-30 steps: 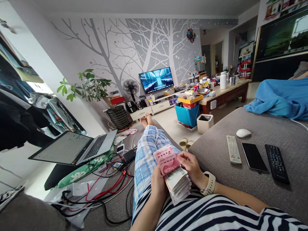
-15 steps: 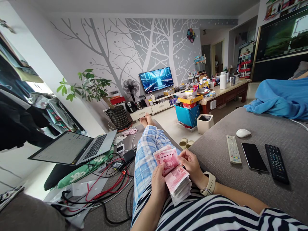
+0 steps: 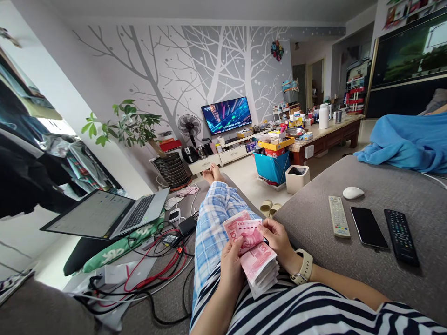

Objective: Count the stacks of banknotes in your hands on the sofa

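A thick stack of pink banknotes (image 3: 256, 260) rests over my lap, above my striped shirt and blue plaid trousers. My left hand (image 3: 231, 261) is closed around the stack from the left, thumb pressing on the top notes. My right hand (image 3: 279, 242), with a pale watch on the wrist, pinches the far edge of the upper notes, which are fanned and lifted away from the rest.
On the grey sofa to my right lie a white remote (image 3: 338, 217), a white mouse (image 3: 352, 192), a black phone (image 3: 369, 227) and a black remote (image 3: 401, 236). An open laptop (image 3: 108, 213) sits left on a green cushion, above tangled cables (image 3: 153, 265). A blue blanket (image 3: 408, 139) lies far right.
The upper notes have been flipped over between my fingers; the lower stack now shows a pink face instead of pale backs. Both hands stay in place. The television picture has changed.
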Motion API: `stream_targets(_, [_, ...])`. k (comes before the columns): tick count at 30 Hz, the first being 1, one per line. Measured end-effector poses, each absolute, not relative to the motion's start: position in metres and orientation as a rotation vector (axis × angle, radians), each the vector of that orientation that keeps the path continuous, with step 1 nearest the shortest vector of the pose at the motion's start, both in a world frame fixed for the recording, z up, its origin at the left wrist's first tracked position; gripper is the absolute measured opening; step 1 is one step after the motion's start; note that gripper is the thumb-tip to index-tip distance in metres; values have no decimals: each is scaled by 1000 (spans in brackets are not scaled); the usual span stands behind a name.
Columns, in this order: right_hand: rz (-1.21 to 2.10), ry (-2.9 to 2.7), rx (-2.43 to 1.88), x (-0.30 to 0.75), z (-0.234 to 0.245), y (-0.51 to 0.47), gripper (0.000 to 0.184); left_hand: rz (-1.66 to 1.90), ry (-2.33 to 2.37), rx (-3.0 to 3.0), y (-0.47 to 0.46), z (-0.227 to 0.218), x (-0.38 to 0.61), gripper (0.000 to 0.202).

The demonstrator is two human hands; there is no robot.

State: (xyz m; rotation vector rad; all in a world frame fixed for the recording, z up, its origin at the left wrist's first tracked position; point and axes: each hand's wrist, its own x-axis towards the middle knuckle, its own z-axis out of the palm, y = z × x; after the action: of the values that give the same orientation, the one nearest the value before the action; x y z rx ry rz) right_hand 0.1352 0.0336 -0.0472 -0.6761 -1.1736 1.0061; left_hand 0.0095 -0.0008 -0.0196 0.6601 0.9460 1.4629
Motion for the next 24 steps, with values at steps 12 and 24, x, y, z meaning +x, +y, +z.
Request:
stream_targets(12, [991,-1162,-674,135,-48,33,33,1548,1070,606,1,-15,10,19])
stream_targets(24, [1017,-1171,-624,137,-40,26,31,1617,1174,630,2,-13,11,15])
